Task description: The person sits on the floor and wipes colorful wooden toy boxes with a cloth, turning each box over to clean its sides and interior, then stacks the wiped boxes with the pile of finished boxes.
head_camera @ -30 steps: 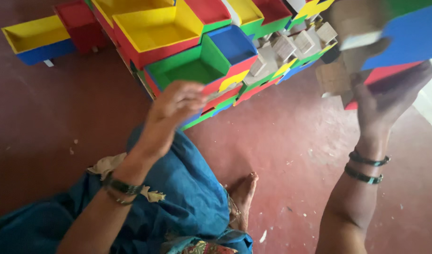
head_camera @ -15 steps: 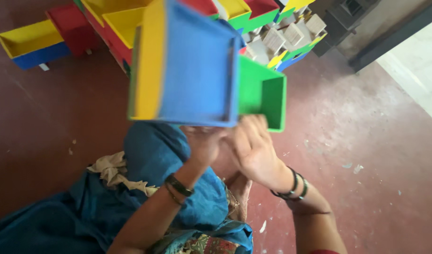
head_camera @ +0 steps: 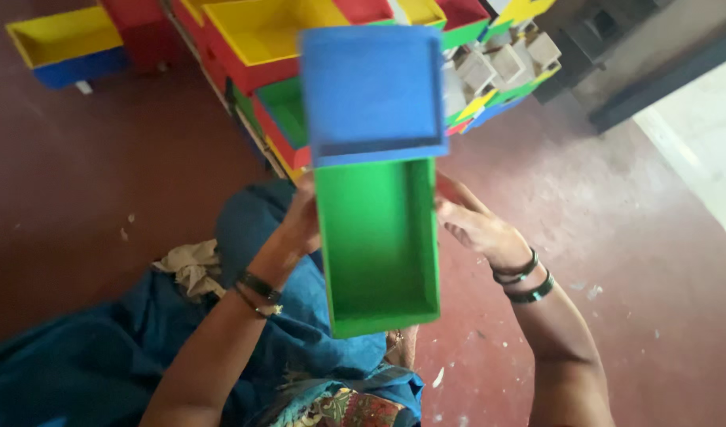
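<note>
Surrounding the work area on the red floor [head_camera: 102, 198] are a stack of painted wooden boxes [head_camera: 260, 47] in yellow, red, green and blue, a separate yellow-and-blue box [head_camera: 62, 47] to the far left, and a row of small unpainted cubes [head_camera: 497, 63] behind. I hold a green open tray [head_camera: 377, 237] with a blue box [head_camera: 372, 91] at its far end above my lap, blocking my view of part of the stack. My left hand [head_camera: 303, 225] presses the tray's left wall and my right hand [head_camera: 473, 225] the right wall, fingers partly spread and flat against the sides.
</note>
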